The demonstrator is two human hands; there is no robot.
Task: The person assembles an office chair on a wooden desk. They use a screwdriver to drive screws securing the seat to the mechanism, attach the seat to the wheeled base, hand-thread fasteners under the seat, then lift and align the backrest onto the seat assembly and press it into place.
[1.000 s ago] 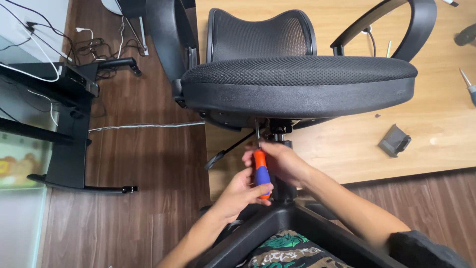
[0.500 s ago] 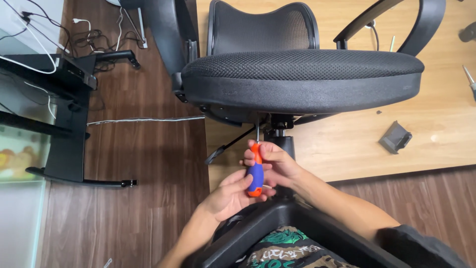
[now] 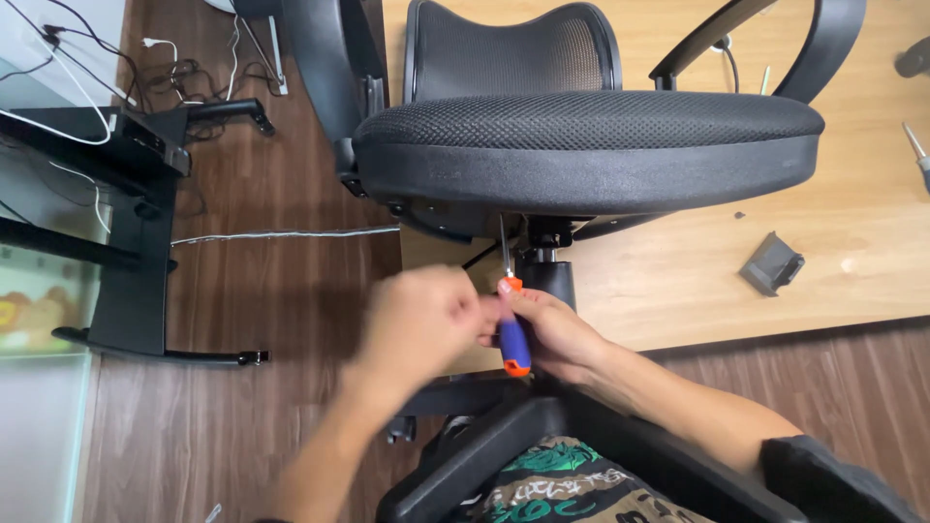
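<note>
Hands gripping screwdriver under chair seat, desk frame nearby

The left hand is smeared by motion blur, so its grip cannot be read. The screwdriver tip vanishes under the chair seat, and the right hand covers part of its handle.

Count, head view:
- office chair: 1, black mesh, centre
- armrests: 2, the second at 11 o'clock
- screwdriver: 1, orange and blue handle
- hands: 2, left hand blurred, right hand
- small black bracket: 1, at 3 o'clock
- black desk frame: 1, at 9 o'clock
</note>
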